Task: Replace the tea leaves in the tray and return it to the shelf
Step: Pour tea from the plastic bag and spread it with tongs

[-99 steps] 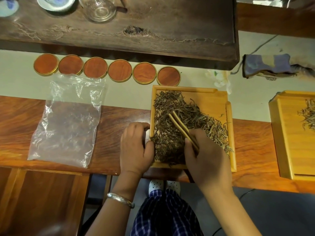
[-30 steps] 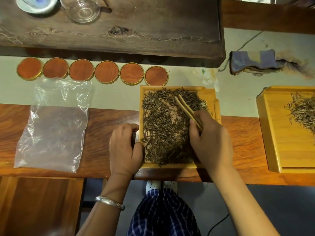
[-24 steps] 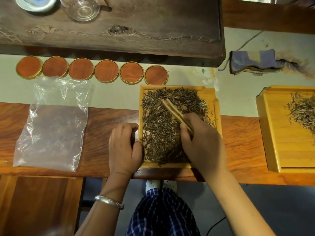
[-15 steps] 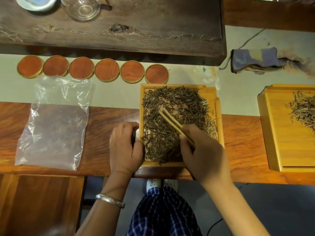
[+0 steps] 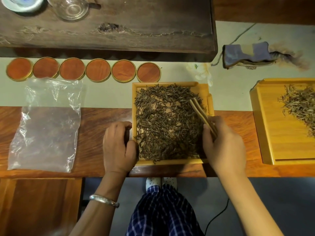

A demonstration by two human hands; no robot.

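Observation:
A square bamboo tray (image 5: 170,162) lies at the table's front edge, its floor almost covered with dark tea leaves (image 5: 167,123). My left hand (image 5: 119,147) grips the tray's left rim, thumb over the edge. My right hand (image 5: 223,145) holds wooden tongs (image 5: 201,114) at the tray's right side, their tips down among the leaves near the right rim. An empty clear plastic bag (image 5: 46,125) lies flat to the left.
Several round wooden coasters (image 5: 98,70) line the back behind the tray. A second bamboo tray (image 5: 269,133) with paler leaves sits at the right. A dark wooden tea board (image 5: 136,31) holds a glass cup (image 5: 69,7) and a white cup (image 5: 22,3). A grey cloth (image 5: 247,55) lies beyond.
My right hand has swept the tongs from the tray's middle to its right side, spreading the leaves more evenly. My left hand has stayed on the left rim.

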